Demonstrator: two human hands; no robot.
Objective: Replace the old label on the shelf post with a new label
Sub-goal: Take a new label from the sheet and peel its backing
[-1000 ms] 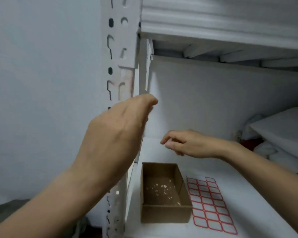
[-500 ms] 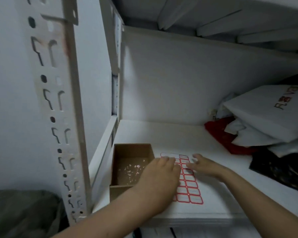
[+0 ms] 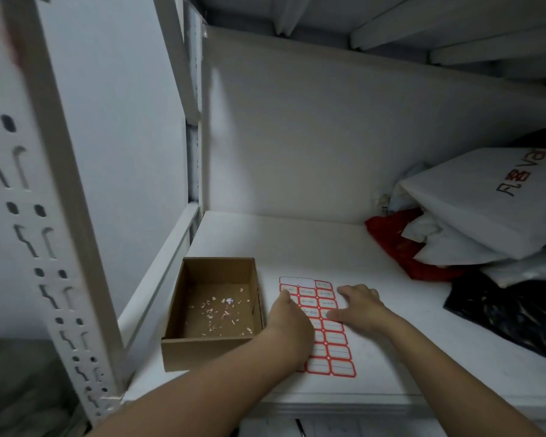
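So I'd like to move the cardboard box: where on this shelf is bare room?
Bare board runs behind the cardboard box and label sheet up to the back wall, and between the right hand and the black bag. The right end is crowded with piled bags.

Label sheet point(image 3: 325, 329): white, red-bordered grid. Box point(image 3: 213, 310): brown cardboard. Shelf post point(image 3: 44, 222): white. Bags: white point(image 3: 486, 203), red point(image 3: 394, 238), black point(image 3: 511, 313).

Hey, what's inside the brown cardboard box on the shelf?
In the cardboard box, small pale and reddish scraps lie scattered on its floor. Its near wall hides the floor's front strip.
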